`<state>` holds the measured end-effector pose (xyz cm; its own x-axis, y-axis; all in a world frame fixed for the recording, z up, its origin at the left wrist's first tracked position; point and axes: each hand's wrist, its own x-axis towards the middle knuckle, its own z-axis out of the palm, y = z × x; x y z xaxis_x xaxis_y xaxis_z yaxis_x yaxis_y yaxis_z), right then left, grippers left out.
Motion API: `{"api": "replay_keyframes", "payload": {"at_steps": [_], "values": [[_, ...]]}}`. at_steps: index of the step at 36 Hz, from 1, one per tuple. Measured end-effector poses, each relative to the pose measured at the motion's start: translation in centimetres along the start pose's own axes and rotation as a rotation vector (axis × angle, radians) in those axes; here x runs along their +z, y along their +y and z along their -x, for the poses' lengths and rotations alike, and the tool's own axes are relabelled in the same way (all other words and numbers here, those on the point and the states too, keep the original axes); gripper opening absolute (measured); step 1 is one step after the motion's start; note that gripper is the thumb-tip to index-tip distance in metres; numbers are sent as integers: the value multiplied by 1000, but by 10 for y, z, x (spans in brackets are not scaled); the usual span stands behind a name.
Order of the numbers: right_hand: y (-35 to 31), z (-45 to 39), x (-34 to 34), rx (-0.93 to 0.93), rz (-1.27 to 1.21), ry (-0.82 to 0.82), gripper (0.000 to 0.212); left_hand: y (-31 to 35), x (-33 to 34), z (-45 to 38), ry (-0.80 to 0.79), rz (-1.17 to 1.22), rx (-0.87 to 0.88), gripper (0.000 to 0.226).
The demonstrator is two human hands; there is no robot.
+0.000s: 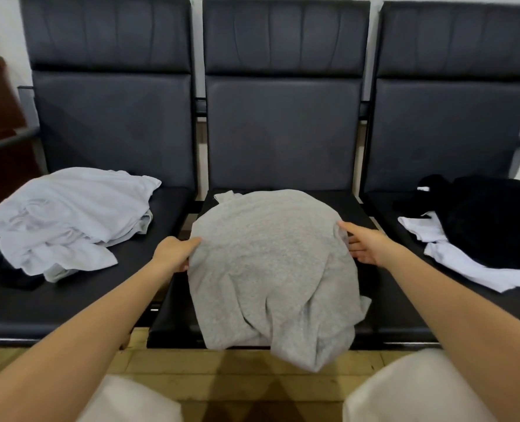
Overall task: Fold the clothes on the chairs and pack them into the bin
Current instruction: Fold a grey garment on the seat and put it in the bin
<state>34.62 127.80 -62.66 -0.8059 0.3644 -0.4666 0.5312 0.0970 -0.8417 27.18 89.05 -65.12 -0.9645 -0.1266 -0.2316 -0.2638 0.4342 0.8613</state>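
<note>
Gripping the grey garment (271, 263) on the middle chair (283, 132), left hand (175, 252) pinches its left edge; right hand (363, 246) holds its right edge, fingers loosely curled

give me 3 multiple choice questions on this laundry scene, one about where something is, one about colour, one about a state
1. Where does the grey garment lie?
A. on the left seat
B. on the middle seat, its lower end hanging over the front edge
C. on the floor

2. What colour is the large garment on the right seat?
A. black
B. red
C. yellow

3. What is the left hand doing?
A. hanging idle
B. resting flat on the seat
C. gripping the grey garment's edge

Key:
1 B, the grey cloth covers the middle seat and droops past its front.
2 A, the black garment lies over a white one.
3 C, its fingers curl round the cloth's left edge, while the right hand holds the other side.
</note>
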Motion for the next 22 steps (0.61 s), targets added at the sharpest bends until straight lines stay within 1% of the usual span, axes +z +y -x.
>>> {"api": "replay_keyframes", "payload": {"at_steps": [1, 3, 6, 8, 10, 12, 13, 14, 15, 18, 20, 22], "values": [[4, 5, -3, 8, 64, -27, 76, -1, -2, 7, -42, -11, -16, 45], [11, 14, -5, 5, 207, -27, 67, -1, -2, 22, -113, -123, -18, 45], [17, 31, -2, -21, 417, -46, 60, 1, 4, 44, -159, -325, 52, 47], [19, 42, 4, -48, 483, -70, 50, 5, 9, 59, -210, -398, 74, 41], [23, 50, 12, -91, 461, -84, 37, 7, 11, 73, -288, -419, 94, 34], [26, 52, 19, -138, 278, -73, 32, 4, 11, 77, -360, -373, 150, 32], [27, 53, 22, -152, 145, -57, 32, 2, 12, 80, -372, -306, 184, 37], [26, 55, 24, -158, 3, -34, 33, 1, 14, 83, -365, -190, 205, 35], [24, 57, 25, -157, -124, -13, 35, 4, 16, 86, -349, -24, 204, 24], [15, 65, 20, -212, -433, -7, 36, 22, 16, 87, -230, 488, 180, 19], [9, 74, 13, -267, -601, -52, 25, 33, 5, 78, -106, 698, 173, 12], [5, 82, 5, -298, -730, -94, 19, 36, -12, 63, -34, 812, 145, 9]]}}
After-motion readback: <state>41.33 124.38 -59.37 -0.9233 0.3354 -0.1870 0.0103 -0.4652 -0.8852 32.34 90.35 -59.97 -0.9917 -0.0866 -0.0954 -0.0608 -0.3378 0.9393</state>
